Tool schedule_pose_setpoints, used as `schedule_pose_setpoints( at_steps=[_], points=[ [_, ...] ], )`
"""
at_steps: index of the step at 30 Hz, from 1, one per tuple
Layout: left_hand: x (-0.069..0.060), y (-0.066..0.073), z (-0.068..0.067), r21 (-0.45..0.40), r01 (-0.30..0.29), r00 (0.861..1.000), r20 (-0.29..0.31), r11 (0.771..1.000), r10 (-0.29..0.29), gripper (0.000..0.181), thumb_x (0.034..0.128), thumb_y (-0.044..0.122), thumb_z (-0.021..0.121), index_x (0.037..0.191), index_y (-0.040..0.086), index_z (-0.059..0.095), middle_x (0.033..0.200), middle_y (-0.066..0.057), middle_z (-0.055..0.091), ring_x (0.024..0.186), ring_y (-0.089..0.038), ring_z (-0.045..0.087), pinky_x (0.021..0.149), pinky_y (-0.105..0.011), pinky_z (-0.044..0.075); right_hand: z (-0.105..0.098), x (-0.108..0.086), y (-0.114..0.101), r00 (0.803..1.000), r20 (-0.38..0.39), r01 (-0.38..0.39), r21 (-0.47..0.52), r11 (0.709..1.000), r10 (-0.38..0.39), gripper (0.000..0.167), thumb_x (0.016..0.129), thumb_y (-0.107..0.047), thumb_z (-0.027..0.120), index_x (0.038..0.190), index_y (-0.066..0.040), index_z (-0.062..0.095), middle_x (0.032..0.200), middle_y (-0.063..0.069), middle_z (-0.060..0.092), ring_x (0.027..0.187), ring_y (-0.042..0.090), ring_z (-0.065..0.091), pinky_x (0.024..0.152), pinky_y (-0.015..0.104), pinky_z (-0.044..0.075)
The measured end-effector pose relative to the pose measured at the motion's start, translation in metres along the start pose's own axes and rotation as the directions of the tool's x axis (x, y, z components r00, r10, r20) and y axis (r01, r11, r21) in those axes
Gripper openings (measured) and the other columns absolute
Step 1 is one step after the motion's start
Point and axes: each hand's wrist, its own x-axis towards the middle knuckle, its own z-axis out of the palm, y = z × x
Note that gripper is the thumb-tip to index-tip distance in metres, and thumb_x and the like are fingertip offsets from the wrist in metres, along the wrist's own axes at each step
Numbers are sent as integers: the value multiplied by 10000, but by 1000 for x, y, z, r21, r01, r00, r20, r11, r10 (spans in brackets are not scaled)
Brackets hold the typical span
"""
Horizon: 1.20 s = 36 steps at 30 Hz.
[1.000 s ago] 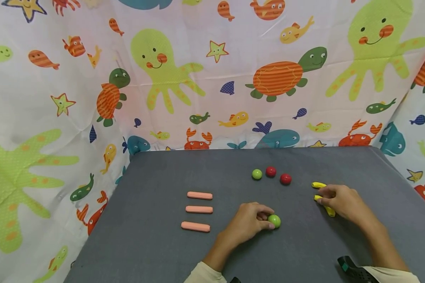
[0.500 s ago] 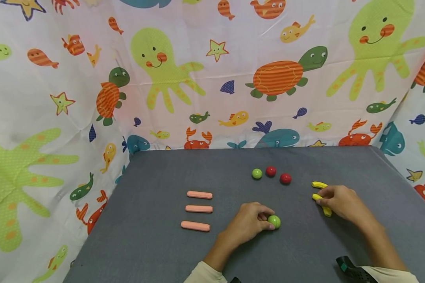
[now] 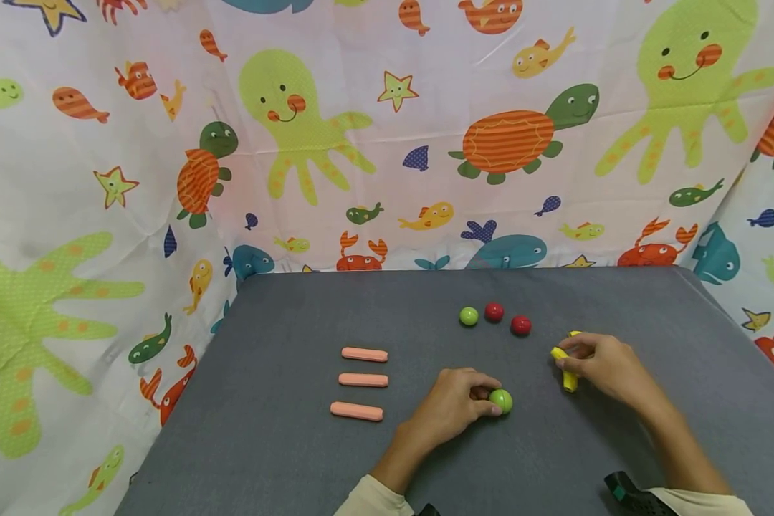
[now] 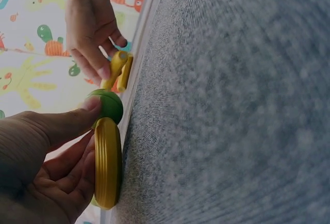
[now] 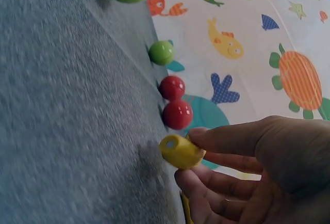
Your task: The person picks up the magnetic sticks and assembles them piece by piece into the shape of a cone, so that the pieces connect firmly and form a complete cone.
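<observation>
Gripping a green ball (image 3: pixel 503 403) between thumb and fingers of the left hand (image 3: pixel 454 401), a person pinches a yellow banana-shaped piece (image 5: pixel 180 154) in the right hand (image 3: pixel 609 365) at a gray-covered table (image 3: pixel 284 451). To the person's left, three pink sausage-shaped pieces (image 3: pixel 363 380) lie roughly parallel, one behind another, with no hand on them; that row appears complete. Toward the back, a second green ball (image 3: pixel 469 316) and two red balls (image 3: pixel 520 325) sit loosely clustered, well apart from the gripped ball, so the round pieces look only partly placed. The yellow pieces seem to be midway: a second yellow piece (image 4: pixel 126 74) lies just behind the right hand, mostly hidden from the head view. Neither hand is free, and setting down both grasped pieces appears to remain. In the left wrist view, a ridged yellow object (image 4: pixel 109 164) shows beside the left hand's fingers; what it is, and whether it is held, cannot be told.
</observation>
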Motion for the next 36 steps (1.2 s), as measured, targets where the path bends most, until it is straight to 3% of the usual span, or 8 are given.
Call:
schedule_pose_setpoints(
  at_steps=[8,18,24,36],
  points=[
    [0,1,0,-2,-6,1000,4,1000,6,309,889,174,871,1184,101,813,1012,62,733,854,90,627,749,-122,519,13,0,-12,999,51,-15,124,992,8,391,978,-236,785,1258,25,701,941,66,750,756,198,678,615,323,581],
    [0,0,0,44,17,1000,17,999,-17,297,893,225,873,1166,122,816,993,97,722,839,97,612,740,-119,511,27,1,-25,993,116,-29,263,964,-1,455,981,-199,782,1300,95,646,929,99,766,755,228,727,649,355,621],
    [0,0,0,36,22,999,34,999,-23,304,899,220,869,1175,108,809,1023,82,726,857,96,624,747,-117,517,36,2,-29,988,155,-58,293,954,12,460,981,-237,783,1308,61,657,921,85,762,755,232,745,676,352,630],
    [1,-2,0,23,25,999,36,999,-26,283,897,200,873,1158,111,811,1022,70,724,869,88,630,763,-122,522,42,2,-34,987,161,-65,345,936,10,473,967,-234,803,1302,66,659,928,94,770,756,245,755,688,356,637]
  ],
)
